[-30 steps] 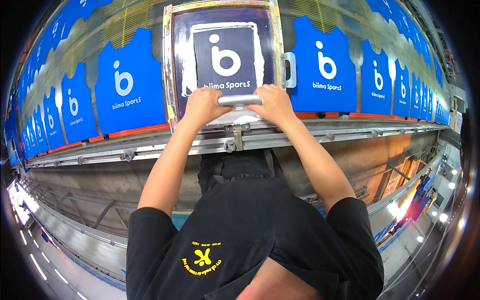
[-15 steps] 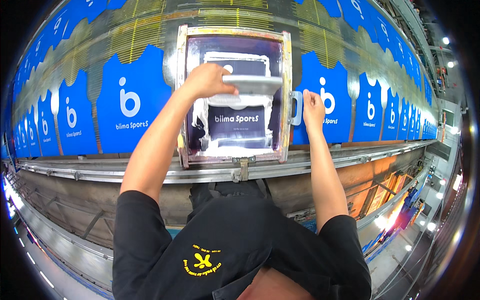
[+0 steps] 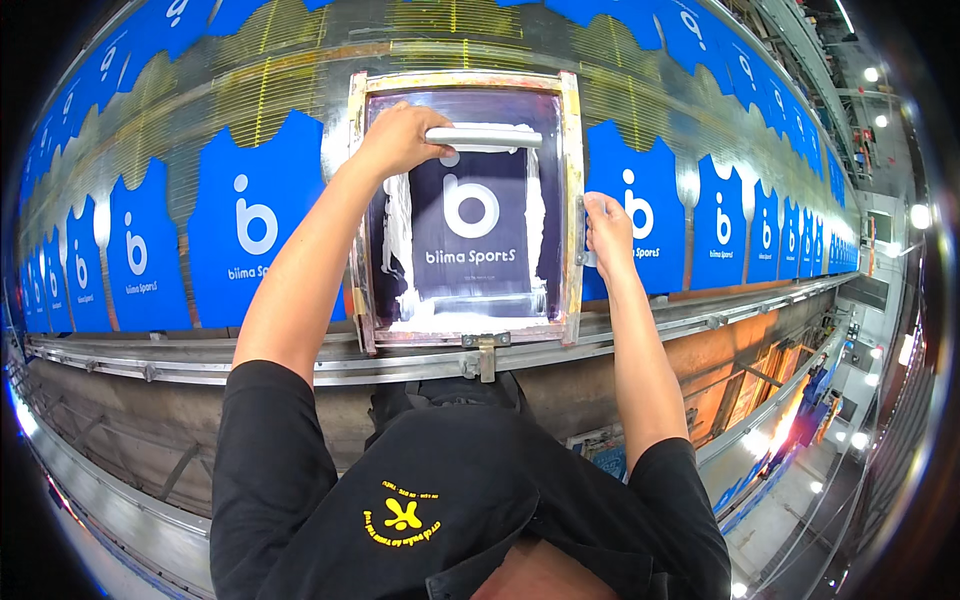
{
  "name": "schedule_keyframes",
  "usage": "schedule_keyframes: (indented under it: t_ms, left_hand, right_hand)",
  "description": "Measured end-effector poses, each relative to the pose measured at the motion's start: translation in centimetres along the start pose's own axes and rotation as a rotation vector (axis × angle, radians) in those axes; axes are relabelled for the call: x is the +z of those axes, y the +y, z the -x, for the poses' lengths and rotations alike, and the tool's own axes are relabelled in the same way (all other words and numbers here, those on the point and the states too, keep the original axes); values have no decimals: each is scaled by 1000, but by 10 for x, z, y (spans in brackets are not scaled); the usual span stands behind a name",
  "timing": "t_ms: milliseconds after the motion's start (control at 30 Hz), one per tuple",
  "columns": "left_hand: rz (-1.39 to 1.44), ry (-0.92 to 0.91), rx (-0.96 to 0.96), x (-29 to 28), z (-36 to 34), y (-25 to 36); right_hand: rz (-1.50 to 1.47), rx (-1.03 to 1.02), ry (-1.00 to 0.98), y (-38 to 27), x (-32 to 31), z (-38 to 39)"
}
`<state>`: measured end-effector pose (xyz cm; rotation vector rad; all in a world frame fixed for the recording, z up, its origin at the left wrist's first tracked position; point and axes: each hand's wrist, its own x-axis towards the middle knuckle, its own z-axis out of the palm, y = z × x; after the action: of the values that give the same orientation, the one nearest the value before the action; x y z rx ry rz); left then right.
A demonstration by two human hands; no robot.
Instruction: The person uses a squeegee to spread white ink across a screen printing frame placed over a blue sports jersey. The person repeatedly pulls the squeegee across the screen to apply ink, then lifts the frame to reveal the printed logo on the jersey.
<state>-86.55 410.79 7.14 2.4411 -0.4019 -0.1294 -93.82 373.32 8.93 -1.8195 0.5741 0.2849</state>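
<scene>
My left hand (image 3: 402, 140) is closed on one end of a squeegee (image 3: 490, 137) with a pale, flat bar. The squeegee lies across the far part of a printing screen (image 3: 571, 130), a wooden frame with a dark mesh. White ink (image 3: 537, 200) borders the mesh's printed area in thick smears, and a pale round emblem with lettering shows there. My right hand (image 3: 608, 235) has its fingers curled at the frame's right side, around the handle, which they mostly hide. A metal clamp (image 3: 487, 357) joins the frame's near edge to the rail.
Blue sleeveless fabric panels (image 3: 150, 250) with white emblems lie in rows to both sides along the long table. Another blue panel (image 3: 635, 160) sits right beside the screen. A metal rail (image 3: 220, 355) runs along the table's near edge. Lamps and machinery stand at the far right.
The squeegee has moved away from me to the far end of the mesh, uncovering the emblem. My right hand has moved left from beside the handle onto it.
</scene>
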Motion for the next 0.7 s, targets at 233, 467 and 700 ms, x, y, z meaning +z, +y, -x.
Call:
schedule_keyframes:
  t_ms: [233, 467, 700]
  left_hand:
    - [-26, 109, -6, 59, 146, 54]
    - [-86, 203, 55, 93, 288, 113]
    - [-124, 175, 19, -5, 333, 21]
  right_hand:
    - [-3, -121, 36, 8, -2, -12]
    - [10, -374, 192, 10, 15, -10]
    - [-199, -434, 110, 15, 159, 43]
